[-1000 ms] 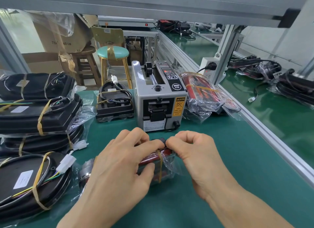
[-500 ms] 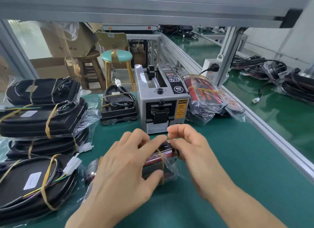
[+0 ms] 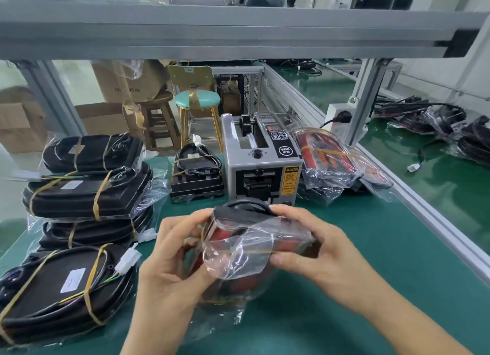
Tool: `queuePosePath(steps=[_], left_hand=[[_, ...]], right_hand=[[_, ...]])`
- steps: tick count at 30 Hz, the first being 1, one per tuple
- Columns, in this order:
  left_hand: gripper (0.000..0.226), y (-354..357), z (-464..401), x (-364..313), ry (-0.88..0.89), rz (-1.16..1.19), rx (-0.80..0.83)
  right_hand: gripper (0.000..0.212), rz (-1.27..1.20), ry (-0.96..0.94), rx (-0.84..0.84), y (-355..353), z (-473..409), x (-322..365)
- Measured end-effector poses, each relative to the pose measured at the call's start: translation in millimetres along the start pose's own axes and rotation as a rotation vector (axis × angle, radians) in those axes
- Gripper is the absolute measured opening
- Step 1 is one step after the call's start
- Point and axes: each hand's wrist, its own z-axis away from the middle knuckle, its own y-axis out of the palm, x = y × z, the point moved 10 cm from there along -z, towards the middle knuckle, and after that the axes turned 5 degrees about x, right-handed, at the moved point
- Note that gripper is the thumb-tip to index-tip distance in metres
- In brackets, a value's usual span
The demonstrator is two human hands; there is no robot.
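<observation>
Change: bagged red lamp (image 3: pixel 238 238) is now off the tabletop (image 3: pixel 358 235), held just in front of the tape dispenser (image 3: pixel 261 166); a second ago it lay pressed flat. Left hand (image 3: pixel 169 262) and right hand (image 3: pixel 315 251) each grip an end. I judge banding finished, stacking next.

Grey tape dispenser (image 3: pixel 261 169) mid-bench (image 3: pixel 358 235), toward the back edge. Small black unit (image 3: pixel 196 177) just beside it, left. Banded black units (image 3: pixel 87 193) stacked along left edge. Bagged red units (image 3: pixel 328 158) by right edge. Teal stool (image 3: pixel 197 100) and cardboard boxes (image 3: pixel 124 81) behind.
</observation>
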Motion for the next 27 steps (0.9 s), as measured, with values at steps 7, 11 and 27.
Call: queuePosePath(steps=[7,11,27], left_hand=[[0.047,-2.0,-9.9,26.5,-0.357,0.26,0.036],[0.056,5.0,-14.5,12.4,-0.291,0.16,0.07],[0.039,12.6,-27.0,3.9,-0.216,0.146,0.102]], right_hand=[[0.064,0.453,-0.151,-0.047,0.5,-7.2,43.7],[0.068,0.571,-0.153,0.039,15.2,-13.1,55.4],[0.028,0.818,-0.68,-0.328,21.6,26.3,102.4]])
